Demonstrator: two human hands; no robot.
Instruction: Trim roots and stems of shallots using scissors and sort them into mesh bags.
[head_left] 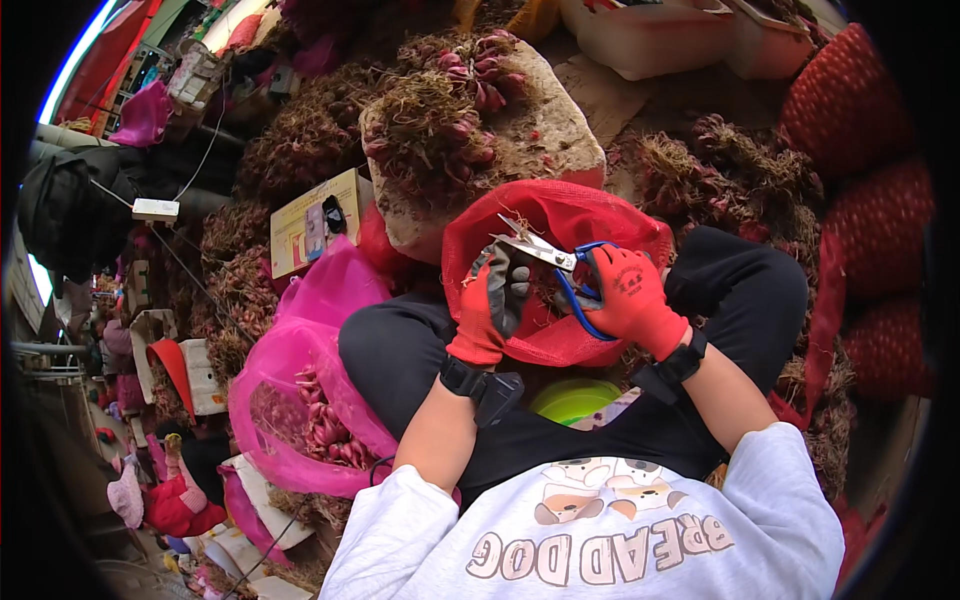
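My right hand [632,290], in a red glove, grips a pair of scissors [545,250] by its blue handles. The blades are parted and point left, just above my left hand. My left hand [492,300], in a red and grey glove, has its fingers curled closed; dry root strands show near its fingertips, but what it holds is hidden. Both hands are over the mouth of a red mesh bag [470,222] between my knees. To the left, a pink mesh bag [290,345] contains loose shallots [325,430].
Bunches of shallots [430,130] with dry roots lie on a pale foam block [560,130] ahead. More bunches [720,180] are at right, beside stacked full red mesh bags [855,190]. A yellow box [300,225] carries small items. Something bright green [575,400] sits between my legs.
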